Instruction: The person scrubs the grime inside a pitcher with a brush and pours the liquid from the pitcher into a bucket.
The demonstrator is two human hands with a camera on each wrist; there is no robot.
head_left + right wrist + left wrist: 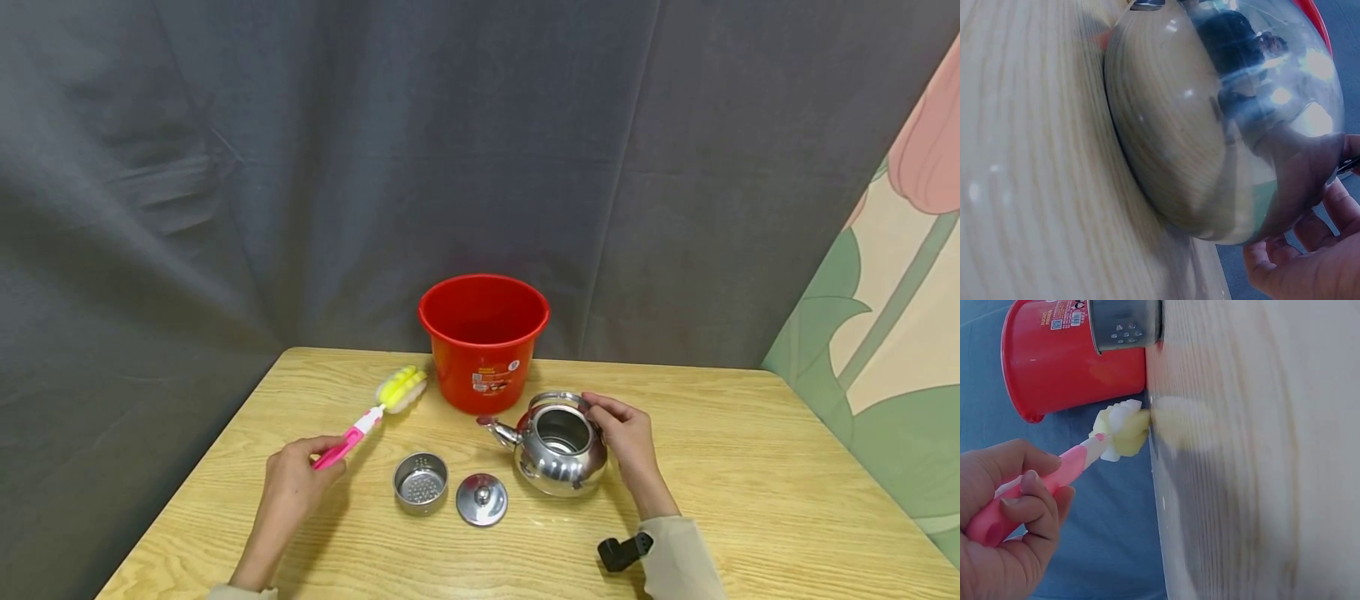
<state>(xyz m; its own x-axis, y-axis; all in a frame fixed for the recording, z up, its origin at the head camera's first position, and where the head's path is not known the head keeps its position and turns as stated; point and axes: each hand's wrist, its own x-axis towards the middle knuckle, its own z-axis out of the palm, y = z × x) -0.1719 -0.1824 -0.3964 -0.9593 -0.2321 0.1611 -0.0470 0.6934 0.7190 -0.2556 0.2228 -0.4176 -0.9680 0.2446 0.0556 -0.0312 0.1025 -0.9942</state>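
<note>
My left hand (294, 477) grips the pink handle of a sponge brush (352, 437). Its yellow and white sponge head (1124, 428) points away from me, close over the table in the left wrist view. On the right stands a shiny steel kettle (561, 472) without its lid, mouth facing up and spout to the left. The fingers of my right hand (628, 437) pinch the raised handle at its right side; in the right wrist view they curl beside the kettle's round body (1229, 125). The lid (482, 508) lies knob up in front of the kettle.
Left of the lid sits a perforated steel strainer cup (422, 485). A red bucket (480, 375) stands behind the kettle at the back of the wooden table (750, 467). Beyond the table hangs a dark grey curtain (465, 150). A black device (625, 552) is at my right wrist.
</note>
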